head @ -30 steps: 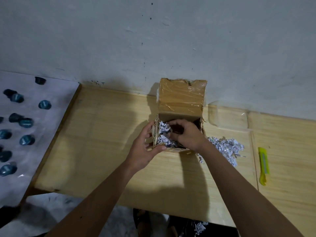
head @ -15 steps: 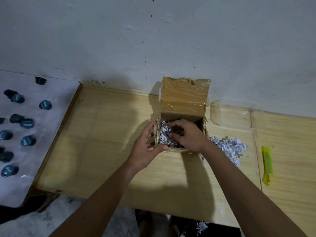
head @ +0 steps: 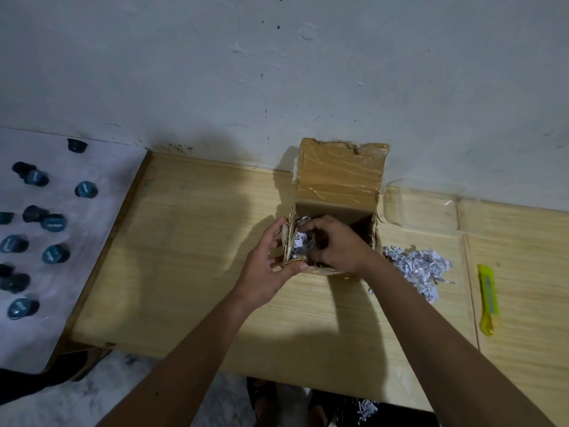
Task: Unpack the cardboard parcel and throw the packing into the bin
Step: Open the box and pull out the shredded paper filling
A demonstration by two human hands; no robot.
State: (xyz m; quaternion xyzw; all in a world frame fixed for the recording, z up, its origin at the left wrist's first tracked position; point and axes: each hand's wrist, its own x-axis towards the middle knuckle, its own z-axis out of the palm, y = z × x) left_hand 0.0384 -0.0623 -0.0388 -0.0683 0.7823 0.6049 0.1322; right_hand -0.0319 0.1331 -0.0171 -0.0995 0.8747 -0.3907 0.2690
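Note:
A small cardboard parcel [head: 338, 186] stands open on the wooden table [head: 191, 266], its taped lid leaning back against the wall. My left hand [head: 271, 266] grips the parcel's left wall and front corner. My right hand [head: 335, 245] reaches down inside the parcel, fingers closed on shredded white paper packing [head: 300, 243]. A loose pile of the same shredded paper [head: 415, 268] lies on the table just right of the parcel. Whatever lies deeper in the parcel is hidden by my right hand.
A yellow utility knife [head: 489, 298] lies at the right. A clear plastic piece [head: 421, 211] sits behind the pile. Several dark blue capsules [head: 55, 223] lie on a white sheet [head: 101, 229] at the left. More shredded paper [head: 366, 408] shows below the table's front edge.
My right hand has dug slightly further left into the shredded paper inside the parcel. My left hand keeps its hold on the left wall. The view has shifted a little.

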